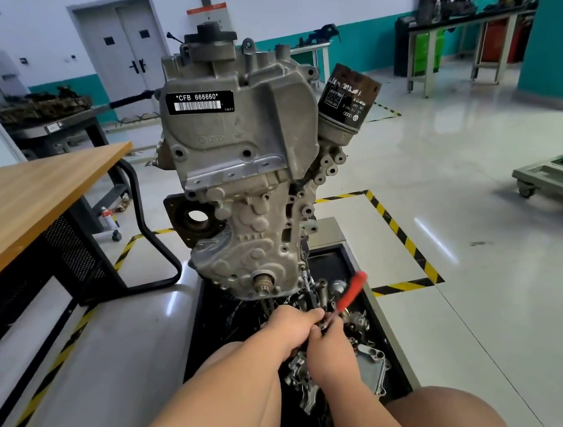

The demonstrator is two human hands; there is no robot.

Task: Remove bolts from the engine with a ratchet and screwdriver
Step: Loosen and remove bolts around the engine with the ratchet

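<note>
Engine (248, 167) was seen upright in the middle of the scene, over a black tray (213, 331) filled with loose metal parts (370, 363). Both hands were brought together just near of the engine's lower right edge. Left hand (288, 324) was curled around the near end of a dark ratchet (308, 287), its shaft angled up to the engine's lower right flange. Right hand (324, 348) was pinched on the shaft of a red-handled screwdriver (353, 293), handle tilted up to the right. Contact with a bolt could not be told. Wooden table (17, 199) was set at left. Oil filter (347, 102) was mounted at the engine's upper right.
</note>
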